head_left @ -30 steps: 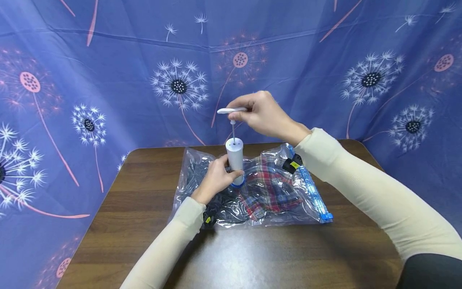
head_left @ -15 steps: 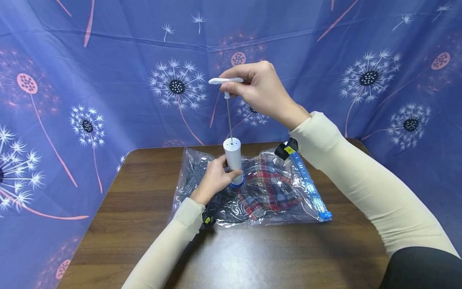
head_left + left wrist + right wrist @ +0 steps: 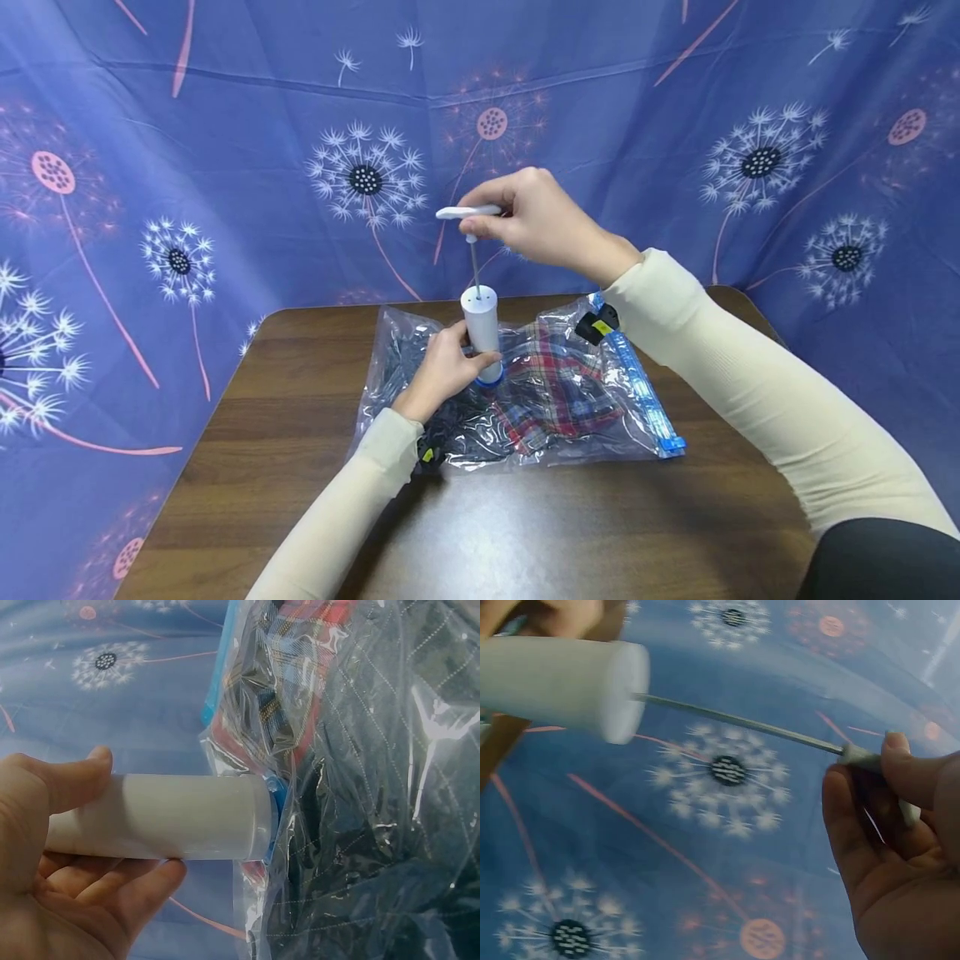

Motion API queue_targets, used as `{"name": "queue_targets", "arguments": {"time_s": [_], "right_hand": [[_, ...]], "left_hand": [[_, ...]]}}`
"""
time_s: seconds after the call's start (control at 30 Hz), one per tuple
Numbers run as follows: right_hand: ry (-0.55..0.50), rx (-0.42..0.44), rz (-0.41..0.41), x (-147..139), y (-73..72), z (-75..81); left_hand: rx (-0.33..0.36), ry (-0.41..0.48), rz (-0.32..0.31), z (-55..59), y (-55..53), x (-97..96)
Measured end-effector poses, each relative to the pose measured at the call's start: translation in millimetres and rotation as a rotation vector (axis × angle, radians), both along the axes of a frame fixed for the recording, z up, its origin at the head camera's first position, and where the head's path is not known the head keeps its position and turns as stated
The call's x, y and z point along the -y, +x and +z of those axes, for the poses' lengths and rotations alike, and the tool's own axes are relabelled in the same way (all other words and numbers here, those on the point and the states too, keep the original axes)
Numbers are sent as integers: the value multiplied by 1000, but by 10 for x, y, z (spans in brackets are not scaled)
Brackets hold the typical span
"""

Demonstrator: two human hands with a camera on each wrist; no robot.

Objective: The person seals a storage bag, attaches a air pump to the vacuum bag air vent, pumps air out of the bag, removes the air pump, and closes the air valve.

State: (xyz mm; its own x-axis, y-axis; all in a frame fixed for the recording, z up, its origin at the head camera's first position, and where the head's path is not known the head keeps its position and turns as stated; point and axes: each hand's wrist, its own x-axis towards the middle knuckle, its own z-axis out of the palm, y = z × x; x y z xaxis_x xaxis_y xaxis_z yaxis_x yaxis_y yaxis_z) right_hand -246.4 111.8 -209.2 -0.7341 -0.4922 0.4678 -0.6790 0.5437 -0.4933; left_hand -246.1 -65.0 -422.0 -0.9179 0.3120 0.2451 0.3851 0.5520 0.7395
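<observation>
A white hand pump (image 3: 482, 321) stands upright on a clear vacuum storage bag (image 3: 465, 442), its blue-ringed base at the bag's valve. My left hand (image 3: 447, 367) grips the pump barrel low down, thumb on one side and fingers on the other; the left wrist view shows the barrel (image 3: 187, 817) meeting the blue valve (image 3: 277, 814). My right hand (image 3: 543, 218) holds the white T-shaped handle (image 3: 468, 212) above the barrel. Between handle and barrel a thin metal rod (image 3: 742, 724) shows, partly drawn out. Through the plastic I see red plaid cloth (image 3: 558, 383) and dark quilted cloth (image 3: 375, 825).
The bag's blue zip edge (image 3: 648, 400) lies to the right, with a blue slider (image 3: 672, 444) at its near end. Beneath is a brown wooden table (image 3: 585, 533). A blue curtain with dandelion prints (image 3: 247, 150) hangs behind and at the sides.
My right hand first raised the handle, lengthening the exposed rod, then lowered it partway down again. The left hand keeps its grip on the barrel.
</observation>
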Motion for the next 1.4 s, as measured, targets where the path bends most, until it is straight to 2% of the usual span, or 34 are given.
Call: {"name": "queue_targets", "arguments": {"time_s": [0.23,0.43,0.57,0.93,1.13,1.3,1.4], "right_hand": [[118,87,45,2,-54,-374],[204,134,48,20,-92,-576],[200,129,37,31,-87,-669],[60,147,26,-21,-59,-817],[-11,160,26,-23,-65,-847],[-45,167,23,-12,-94,-825],[-48,178,12,2,-104,-754]], "left_hand": [[-3,4,-8,-2,-13,8],[-15,4,-11,-9,-16,16],[-18,-9,-10,-14,-13,26],[-24,-10,-26,-12,-23,29],[-26,-6,-25,-21,-42,26],[-29,-3,-25,-18,-63,15],[-36,4,-28,-11,-70,8]]}}
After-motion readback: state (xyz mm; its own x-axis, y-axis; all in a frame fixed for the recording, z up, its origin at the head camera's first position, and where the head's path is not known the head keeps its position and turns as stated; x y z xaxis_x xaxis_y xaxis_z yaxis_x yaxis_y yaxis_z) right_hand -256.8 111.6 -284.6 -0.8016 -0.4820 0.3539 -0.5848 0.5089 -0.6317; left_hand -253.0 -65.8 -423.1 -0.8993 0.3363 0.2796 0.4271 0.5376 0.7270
